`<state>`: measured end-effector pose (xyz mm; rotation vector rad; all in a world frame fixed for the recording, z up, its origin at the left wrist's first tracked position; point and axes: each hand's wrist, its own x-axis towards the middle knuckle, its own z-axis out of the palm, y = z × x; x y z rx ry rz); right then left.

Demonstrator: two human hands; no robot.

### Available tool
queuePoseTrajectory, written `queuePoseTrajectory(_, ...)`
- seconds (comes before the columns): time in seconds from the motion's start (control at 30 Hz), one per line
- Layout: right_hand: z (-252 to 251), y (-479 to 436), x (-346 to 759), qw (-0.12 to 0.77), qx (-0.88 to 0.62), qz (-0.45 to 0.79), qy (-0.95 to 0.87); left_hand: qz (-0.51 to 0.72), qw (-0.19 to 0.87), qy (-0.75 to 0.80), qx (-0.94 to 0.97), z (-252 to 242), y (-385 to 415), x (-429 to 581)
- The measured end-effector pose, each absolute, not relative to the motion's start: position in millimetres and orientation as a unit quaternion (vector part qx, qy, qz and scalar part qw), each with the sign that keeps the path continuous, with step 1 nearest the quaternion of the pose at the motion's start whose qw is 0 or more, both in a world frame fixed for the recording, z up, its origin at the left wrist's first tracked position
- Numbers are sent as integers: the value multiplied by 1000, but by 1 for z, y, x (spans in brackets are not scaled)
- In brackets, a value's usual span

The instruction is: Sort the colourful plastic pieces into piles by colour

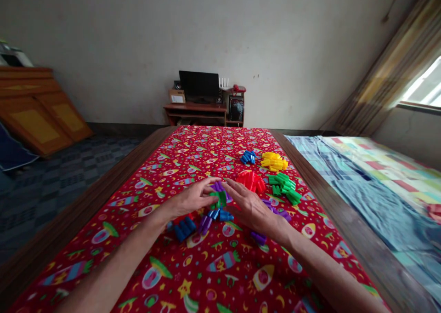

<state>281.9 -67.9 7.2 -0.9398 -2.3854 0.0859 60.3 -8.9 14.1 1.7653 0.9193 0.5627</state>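
Head view: your left hand (193,199) pinches a small green plastic block (219,199) at its fingertips, near the middle of the table. Your right hand (251,207) lies palm down with its fingers stretched flat and their tips just beside that block, holding nothing that shows. Loose blue plastic blocks (184,229) and purple plastic blocks (206,223) lie below both hands on the red rocket-print cloth (193,276). Beyond the right hand are sorted heaps: red heap (251,181), green heap (285,187), yellow heap (274,162), blue heap (248,156).
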Motion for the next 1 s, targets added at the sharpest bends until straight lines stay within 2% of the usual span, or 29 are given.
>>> queuePoseTrajectory(0.07, 10, -68, 279, 269, -325, 38, -906, 248, 577, 355, 692, 13, -18, 71)
queuePoseTrajectory(0.17, 17, -65, 284, 254, -345, 38, -903, 254, 613, 336, 668, 8, -22, 79)
queuePoseTrajectory(0.33, 39, -46, 343, 225, -554, 1, -802, 301, 537, 359, 701, 7, -8, 69)
queuePoseTrajectory(0.43, 42, -35, 400, 154, -709, -38, -687, 321, 498, 391, 705, 12, -2, 63)
queuePoseTrajectory(0.5, 37, -31, 436, 109, -760, -34, -640, 328, 490, 402, 700, 15, 0, 61)
queuePoseTrajectory(0.63, 24, -30, 477, 19, -778, 53, -626, 330, 486, 403, 701, 17, 0, 60)
queuePoseTrajectory(0.73, 20, -30, 482, -9, -764, 111, -635, 326, 482, 398, 709, 13, 1, 61)
queuePoseTrajectory(0.9, 25, -33, 472, -4, -756, 60, -652, 313, 436, 396, 745, 8, 7, 56)
queuePoseTrajectory(1.0, 36, -39, 466, 2, -774, 12, -634, 298, 352, 413, 786, 4, 19, 43)
